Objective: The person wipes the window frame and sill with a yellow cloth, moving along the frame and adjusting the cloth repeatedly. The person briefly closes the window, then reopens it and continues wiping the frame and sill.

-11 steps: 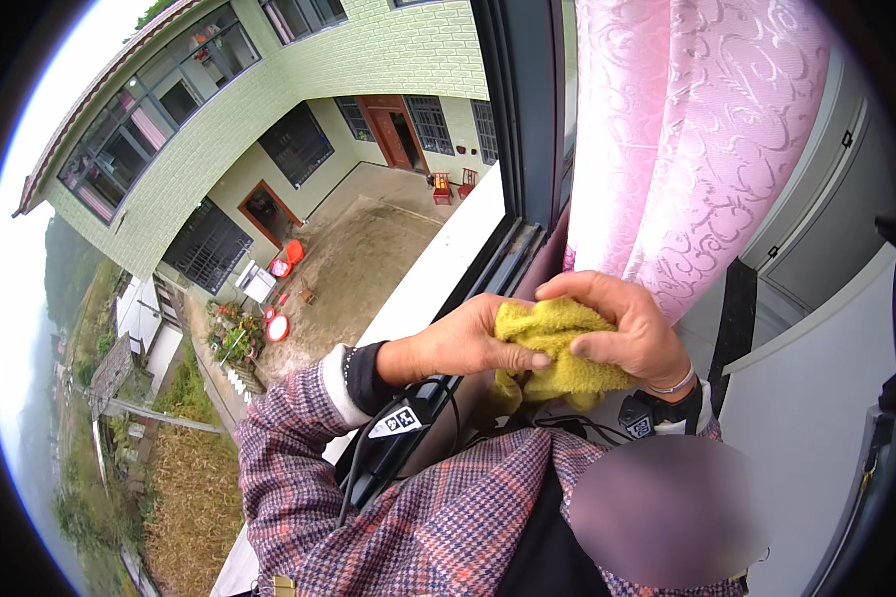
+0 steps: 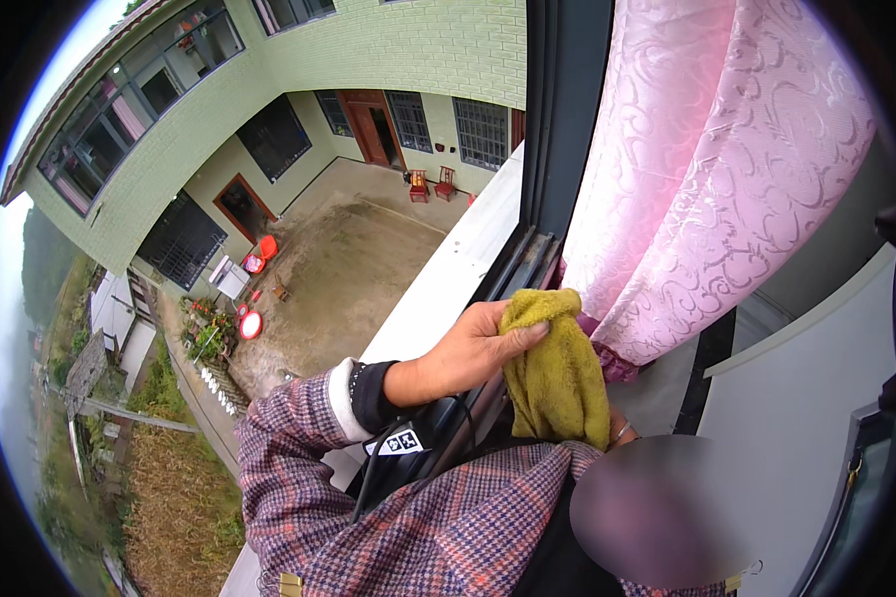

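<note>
My left hand (image 2: pixel 468 350) pinches the upper end of a yellow-green towelling cloth (image 2: pixel 560 386), with the thumb lying across its front. The cloth hangs down over the window's inner edge in loose folds. Behind its lower right side shows only a sliver of my right hand (image 2: pixel 619 426) and a wrist with a bracelet. The right fingers are hidden by the cloth, so their grip does not show. Close beyond both hands runs the dark sliding window track (image 2: pixel 526 267).
Pink patterned curtain (image 2: pixel 717 179) hangs to the right of the track. A white outer ledge (image 2: pixel 448 274) borders the drop to a courtyard (image 2: pixel 358 259) below. Near my left wrist lies a black cable with a black-and-white tag (image 2: pixel 398 442). A pale curved panel (image 2: pixel 796 388) stands at right.
The cloth, bunched between both hands before, now hangs unfolded from my left hand. My right hand has dropped down behind it. The view has shifted slightly.
</note>
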A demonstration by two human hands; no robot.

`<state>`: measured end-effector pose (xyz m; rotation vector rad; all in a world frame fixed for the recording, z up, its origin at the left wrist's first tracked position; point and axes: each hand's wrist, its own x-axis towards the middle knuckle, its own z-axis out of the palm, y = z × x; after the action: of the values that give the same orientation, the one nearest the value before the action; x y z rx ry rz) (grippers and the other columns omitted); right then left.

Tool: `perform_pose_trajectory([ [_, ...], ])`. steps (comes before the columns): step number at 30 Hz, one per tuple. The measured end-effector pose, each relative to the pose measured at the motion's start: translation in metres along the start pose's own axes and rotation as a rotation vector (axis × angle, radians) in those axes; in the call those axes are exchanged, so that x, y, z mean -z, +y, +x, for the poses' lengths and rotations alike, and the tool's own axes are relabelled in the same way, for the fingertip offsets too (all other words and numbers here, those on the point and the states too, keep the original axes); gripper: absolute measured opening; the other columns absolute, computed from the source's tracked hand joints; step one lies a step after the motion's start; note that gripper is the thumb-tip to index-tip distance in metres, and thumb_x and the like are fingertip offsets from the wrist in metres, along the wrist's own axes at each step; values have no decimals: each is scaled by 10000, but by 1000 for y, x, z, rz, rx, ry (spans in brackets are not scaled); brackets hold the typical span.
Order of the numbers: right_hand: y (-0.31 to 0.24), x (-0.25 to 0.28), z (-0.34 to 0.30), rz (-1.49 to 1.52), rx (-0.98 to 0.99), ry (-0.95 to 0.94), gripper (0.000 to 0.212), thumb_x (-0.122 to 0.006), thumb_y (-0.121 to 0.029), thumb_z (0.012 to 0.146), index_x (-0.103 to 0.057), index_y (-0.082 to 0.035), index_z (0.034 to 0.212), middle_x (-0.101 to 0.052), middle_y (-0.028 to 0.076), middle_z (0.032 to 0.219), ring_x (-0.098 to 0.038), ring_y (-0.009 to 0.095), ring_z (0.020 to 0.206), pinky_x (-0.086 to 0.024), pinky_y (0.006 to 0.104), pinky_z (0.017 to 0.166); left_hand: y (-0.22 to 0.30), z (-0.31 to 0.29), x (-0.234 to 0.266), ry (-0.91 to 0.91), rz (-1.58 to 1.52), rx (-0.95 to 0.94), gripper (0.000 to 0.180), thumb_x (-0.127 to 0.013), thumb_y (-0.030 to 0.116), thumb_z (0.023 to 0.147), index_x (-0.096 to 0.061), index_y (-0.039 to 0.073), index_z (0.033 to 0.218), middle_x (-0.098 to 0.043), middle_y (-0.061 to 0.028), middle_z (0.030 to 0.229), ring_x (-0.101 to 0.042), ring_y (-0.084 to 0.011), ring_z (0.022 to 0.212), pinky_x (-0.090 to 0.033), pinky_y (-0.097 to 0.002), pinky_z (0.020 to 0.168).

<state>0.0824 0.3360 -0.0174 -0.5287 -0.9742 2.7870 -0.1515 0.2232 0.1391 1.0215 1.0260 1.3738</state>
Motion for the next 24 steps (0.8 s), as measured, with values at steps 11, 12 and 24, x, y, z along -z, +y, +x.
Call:
perform_pose_trajectory([
  [11,-43,40,-42,-439,-170,-132,781,-806,-324,808,-485,92,1386,-624,152,1292,-601,222,1188,-459,351,1052,-20,-19,56,384,-288,170,248,-608,4,960,-608,-46,1203,-694,-124,1154,-692,-211,1029,-553,-354,945],
  [12,-45,34,-41,-504,-196,-130,752,-814,-272,804,-492,95,1376,-626,135,1280,-597,207,1182,-454,339,1049,-19,-16,58,417,-123,173,236,-602,59,987,-612,-34,1203,-699,-106,1121,-692,-185,999,-562,-330,903],
  [24,-40,5,0,-601,323,150,465,-708,-175,914,-572,67,1287,-658,73,1161,-605,129,1016,-503,300,915,-9,115,111,340,697,-335,128,-694,28,906,-663,-6,1026,-656,2,891,-589,-60,818,-510,-246,746],
])
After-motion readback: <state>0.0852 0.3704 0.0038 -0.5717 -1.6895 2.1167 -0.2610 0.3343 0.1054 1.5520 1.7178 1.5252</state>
